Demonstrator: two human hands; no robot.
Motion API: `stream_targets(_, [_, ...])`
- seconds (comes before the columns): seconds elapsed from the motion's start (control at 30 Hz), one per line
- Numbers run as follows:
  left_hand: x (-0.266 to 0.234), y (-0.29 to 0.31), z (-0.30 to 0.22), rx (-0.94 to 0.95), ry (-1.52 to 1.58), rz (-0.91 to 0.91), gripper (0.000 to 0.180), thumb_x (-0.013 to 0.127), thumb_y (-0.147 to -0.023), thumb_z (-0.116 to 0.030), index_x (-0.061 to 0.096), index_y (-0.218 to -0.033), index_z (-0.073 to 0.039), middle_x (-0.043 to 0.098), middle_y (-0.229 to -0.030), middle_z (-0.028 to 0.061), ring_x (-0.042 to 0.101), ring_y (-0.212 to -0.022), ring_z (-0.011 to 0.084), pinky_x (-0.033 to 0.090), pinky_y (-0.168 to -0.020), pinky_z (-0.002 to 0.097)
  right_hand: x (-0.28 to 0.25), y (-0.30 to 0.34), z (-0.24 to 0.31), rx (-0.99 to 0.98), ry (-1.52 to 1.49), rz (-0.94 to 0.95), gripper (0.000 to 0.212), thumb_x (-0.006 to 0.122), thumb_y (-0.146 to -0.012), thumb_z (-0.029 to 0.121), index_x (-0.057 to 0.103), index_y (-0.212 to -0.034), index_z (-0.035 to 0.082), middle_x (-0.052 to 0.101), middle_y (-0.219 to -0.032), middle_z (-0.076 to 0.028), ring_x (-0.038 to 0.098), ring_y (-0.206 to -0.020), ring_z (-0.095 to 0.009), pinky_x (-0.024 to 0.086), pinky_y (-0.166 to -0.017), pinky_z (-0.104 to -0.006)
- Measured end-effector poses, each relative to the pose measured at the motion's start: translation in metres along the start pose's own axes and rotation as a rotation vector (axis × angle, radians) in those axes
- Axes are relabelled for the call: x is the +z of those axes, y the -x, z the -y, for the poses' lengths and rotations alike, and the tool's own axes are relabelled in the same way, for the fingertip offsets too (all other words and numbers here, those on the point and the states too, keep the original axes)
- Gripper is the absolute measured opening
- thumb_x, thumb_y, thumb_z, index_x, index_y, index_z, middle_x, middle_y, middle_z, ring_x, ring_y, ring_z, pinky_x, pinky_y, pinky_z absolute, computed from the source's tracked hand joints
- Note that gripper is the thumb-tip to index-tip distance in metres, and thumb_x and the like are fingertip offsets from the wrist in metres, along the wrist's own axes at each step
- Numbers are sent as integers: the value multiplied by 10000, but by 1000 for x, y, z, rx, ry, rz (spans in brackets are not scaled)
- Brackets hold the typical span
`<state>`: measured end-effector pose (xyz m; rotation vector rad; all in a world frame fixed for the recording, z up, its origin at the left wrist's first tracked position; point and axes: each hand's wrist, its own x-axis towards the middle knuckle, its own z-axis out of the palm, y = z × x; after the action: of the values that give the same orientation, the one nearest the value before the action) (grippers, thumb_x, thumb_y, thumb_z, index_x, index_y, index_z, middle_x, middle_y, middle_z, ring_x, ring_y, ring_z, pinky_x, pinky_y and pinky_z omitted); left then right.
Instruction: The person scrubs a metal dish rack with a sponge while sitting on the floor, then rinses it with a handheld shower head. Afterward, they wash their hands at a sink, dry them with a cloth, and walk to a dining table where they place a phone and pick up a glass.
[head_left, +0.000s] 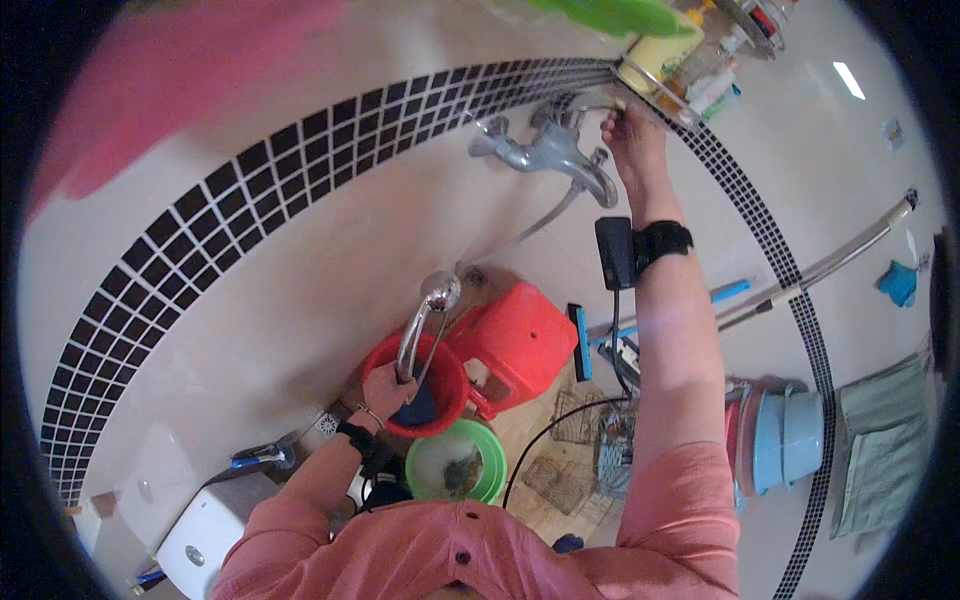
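Observation:
My left hand grips the handle of a chrome shower head, held above a red bucket. Inside that bucket lies something dark blue, partly hidden by my hand. My right arm reaches far up to a wall-mounted mixer tap. There, the curled fingers of my right hand are closed around the end of the tap's lever. No water can be made out coming from the shower head. A green basin with cloudy water and a dark lump stands nearer to me.
A red plastic stool lies beside the bucket. Wire racks rest on the floor. A blue squeegee and poles lean at the right, near stacked blue basins. Above the tap, a corner shelf holds bottles.

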<state>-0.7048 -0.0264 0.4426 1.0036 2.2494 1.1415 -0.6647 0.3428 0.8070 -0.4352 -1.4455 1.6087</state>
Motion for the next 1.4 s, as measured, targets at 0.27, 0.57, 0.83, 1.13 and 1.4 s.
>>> stream_targets(0.27, [19, 2, 6, -29, -50, 26, 263, 688, -662, -274, 606, -762, -45, 607, -672, 178, 608, -671, 352, 480, -621, 430, -8, 0, 5, 72, -25, 64, 180, 458, -932, 163, 475, -916, -15, 559, -776, -110, 547, -623, -201, 487, -549, -302])
stream_targets(0.57, [42, -7, -5, -6, 2, 23, 282, 651, -683, -268, 625, -873, -61, 630, -766, 182, 614, -749, 358, 492, -666, 439, -34, 55, 5, -89, 595, -36, 321, 457, -935, 269, 594, -993, -16, 575, -780, -43, 524, -635, -108, 417, -535, -224])
stream_targets(0.83, [82, -17, -53, 199, -78, 197, 239, 629, -719, -296, 624, -855, -99, 621, -710, 164, 613, -691, 353, 486, -625, 446, -151, 277, -158, 681, 311, -493, 198, 491, -909, 197, 561, -793, 53, 514, -595, -17, 466, -458, -111, 333, -381, -227])
stream_targets(1.13, [171, 15, -120, 479, -137, 471, 205, 632, -703, -256, 604, -834, -101, 606, -659, 165, 612, -642, 340, 478, -605, 458, -254, 350, -180, 522, -311, -753, 184, 413, -934, 85, 538, -1050, 16, 614, -946, -106, 622, -820, -197, 574, -609, -303])
stream_targets(1.4, [257, 74, -145, 656, -203, 616, 192, 661, -680, -258, 586, -748, -95, 591, -615, 154, 600, -599, 342, 465, -566, 449, -348, 443, -193, 312, -491, -1016, 140, 499, -898, 120, 572, -990, 44, 611, -916, -135, 604, -827, -261, 544, -717, -392])
